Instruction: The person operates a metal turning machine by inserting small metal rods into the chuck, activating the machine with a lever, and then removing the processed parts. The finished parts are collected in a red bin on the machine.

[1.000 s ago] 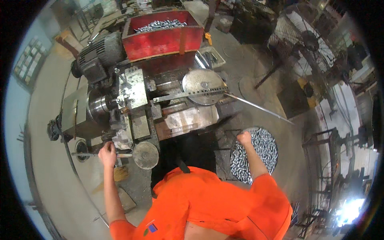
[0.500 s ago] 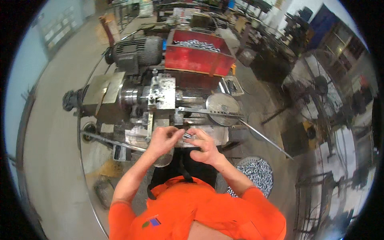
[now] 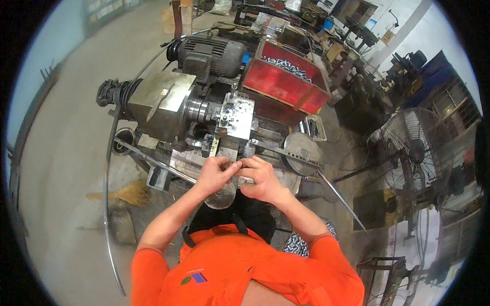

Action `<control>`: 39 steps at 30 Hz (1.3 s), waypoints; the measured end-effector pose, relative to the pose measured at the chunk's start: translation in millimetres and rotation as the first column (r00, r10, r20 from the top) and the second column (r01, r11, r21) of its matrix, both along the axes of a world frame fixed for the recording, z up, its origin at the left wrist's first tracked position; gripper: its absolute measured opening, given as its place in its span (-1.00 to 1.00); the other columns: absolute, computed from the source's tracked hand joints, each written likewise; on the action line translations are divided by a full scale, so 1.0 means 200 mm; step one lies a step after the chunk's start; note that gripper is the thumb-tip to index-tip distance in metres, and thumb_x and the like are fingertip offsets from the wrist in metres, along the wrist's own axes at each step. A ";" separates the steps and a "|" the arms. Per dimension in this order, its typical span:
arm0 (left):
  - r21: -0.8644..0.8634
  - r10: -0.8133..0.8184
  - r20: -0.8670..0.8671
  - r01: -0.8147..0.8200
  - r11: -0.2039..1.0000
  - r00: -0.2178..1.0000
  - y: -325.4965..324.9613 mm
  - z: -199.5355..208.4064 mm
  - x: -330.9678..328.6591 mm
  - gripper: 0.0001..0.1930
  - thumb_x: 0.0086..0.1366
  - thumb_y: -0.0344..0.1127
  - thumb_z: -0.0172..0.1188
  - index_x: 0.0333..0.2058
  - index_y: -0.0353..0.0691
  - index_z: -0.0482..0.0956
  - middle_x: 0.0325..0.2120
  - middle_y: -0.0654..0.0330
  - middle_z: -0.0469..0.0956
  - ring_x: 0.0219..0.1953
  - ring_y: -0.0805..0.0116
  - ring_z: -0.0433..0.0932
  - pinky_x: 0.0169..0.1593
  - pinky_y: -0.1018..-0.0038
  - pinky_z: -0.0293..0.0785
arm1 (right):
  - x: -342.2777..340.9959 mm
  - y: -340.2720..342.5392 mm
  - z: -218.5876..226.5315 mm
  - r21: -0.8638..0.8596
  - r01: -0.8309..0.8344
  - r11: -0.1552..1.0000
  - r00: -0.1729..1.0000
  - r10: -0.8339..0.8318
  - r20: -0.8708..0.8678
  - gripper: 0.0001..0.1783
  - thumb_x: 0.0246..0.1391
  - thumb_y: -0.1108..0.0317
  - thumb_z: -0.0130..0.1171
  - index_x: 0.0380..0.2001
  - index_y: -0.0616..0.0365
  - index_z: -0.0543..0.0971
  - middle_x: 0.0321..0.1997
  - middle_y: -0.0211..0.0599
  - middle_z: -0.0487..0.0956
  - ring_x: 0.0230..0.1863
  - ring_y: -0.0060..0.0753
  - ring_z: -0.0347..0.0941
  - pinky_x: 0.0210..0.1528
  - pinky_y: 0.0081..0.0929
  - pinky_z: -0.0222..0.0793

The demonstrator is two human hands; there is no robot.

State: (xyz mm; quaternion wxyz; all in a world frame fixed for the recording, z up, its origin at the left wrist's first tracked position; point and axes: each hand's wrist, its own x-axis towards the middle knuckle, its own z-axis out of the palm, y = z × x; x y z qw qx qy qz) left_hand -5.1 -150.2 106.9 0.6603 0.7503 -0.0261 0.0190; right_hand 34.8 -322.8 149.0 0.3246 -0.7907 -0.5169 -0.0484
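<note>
My left hand (image 3: 215, 176) and my right hand (image 3: 261, 179) meet fingertip to fingertip in front of the lathe-like machine. Both are closed in a pinch. A small shiny metal cylinder showed between the fingertips half a second ago; the fingers now cover it. Just beyond my hands is the machine's bright tool block (image 3: 238, 116), with the round spindle (image 3: 196, 109) to its left. A perforated flat bar (image 3: 291, 157) reaches from near my right fingers across a round metal disc (image 3: 302, 145). Below my left hand is a rounded grey metal piece (image 3: 220, 198).
Behind the machine stand a dark motor (image 3: 219, 55) and a red bin (image 3: 273, 81) of small metal parts. More parts (image 3: 297, 246) lie partly hidden beside my right arm. Long rods (image 3: 158, 162) stick out left. A broom (image 3: 127, 193) and a large fan (image 3: 411, 150) flank the machine.
The view has turned, so the machine and red bin appear tilted and farther right. My fingers have closed together over the metal cylinder. My right arm now covers more of the lower pile of parts.
</note>
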 end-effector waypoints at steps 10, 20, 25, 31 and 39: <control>0.056 0.126 0.061 -0.130 0.990 0.990 0.16 0.04 0.02 -0.67 0.25 -0.21 0.13 -0.58 -0.35 0.54 -0.79 0.31 0.42 -0.72 0.62 0.36 -0.65 0.60 0.23 | 0.13 0.21 0.08 -0.040 -0.144 0.989 0.987 0.146 0.060 -0.72 -0.46 0.38 0.15 -0.49 0.15 0.59 -0.44 -0.24 0.46 -0.35 -0.13 0.37 -0.28 -0.27 0.35; 0.200 0.142 0.114 -0.162 0.966 0.983 0.35 0.11 0.04 -0.73 0.19 -0.21 0.18 -0.44 -0.36 0.58 -0.73 0.23 0.50 -0.68 0.54 0.42 -0.57 0.52 0.33 | 0.27 0.38 0.09 -0.072 -0.199 0.977 0.971 0.207 0.123 -0.82 -0.48 0.31 0.17 -0.65 0.11 0.56 -0.55 -0.33 0.48 -0.45 -0.14 0.39 -0.40 -0.28 0.35; 0.240 0.282 -0.011 -0.271 0.932 0.959 0.63 0.17 -0.12 -0.72 0.20 -0.27 0.18 -0.19 -0.33 0.51 -0.67 0.26 0.49 -0.64 0.59 0.40 -0.54 0.57 0.34 | 0.48 0.52 0.06 -0.186 0.099 0.978 0.965 -0.049 0.259 -0.82 -0.51 0.22 0.11 -0.74 0.04 0.60 -0.54 -0.26 0.53 -0.43 -0.10 0.43 -0.36 -0.24 0.37; 0.743 0.572 0.073 -0.427 0.516 0.817 1.14 0.11 -0.58 -0.73 0.13 -0.24 0.17 -0.22 -0.26 0.54 -0.66 0.06 0.51 -0.60 0.17 0.50 -0.45 0.35 0.38 | 0.72 0.69 -0.09 -0.408 0.386 0.827 0.913 -0.281 0.294 -0.77 -0.48 0.23 0.10 -0.67 0.04 0.64 -0.51 -0.13 0.59 -0.26 -0.06 0.49 -0.16 -0.23 0.34; 0.840 0.796 -0.093 -0.381 0.385 0.598 1.35 -0.19 -1.16 -0.62 0.18 -0.14 0.13 -0.14 -0.31 0.50 -0.51 -0.11 0.53 -0.43 -0.05 0.52 -0.33 0.22 0.41 | 0.80 0.70 -0.21 -0.356 0.346 0.868 0.935 -0.288 0.206 -0.77 -0.46 0.25 0.13 -0.61 -0.06 0.68 -0.46 -0.18 0.60 -0.26 -0.10 0.46 -0.18 -0.29 0.40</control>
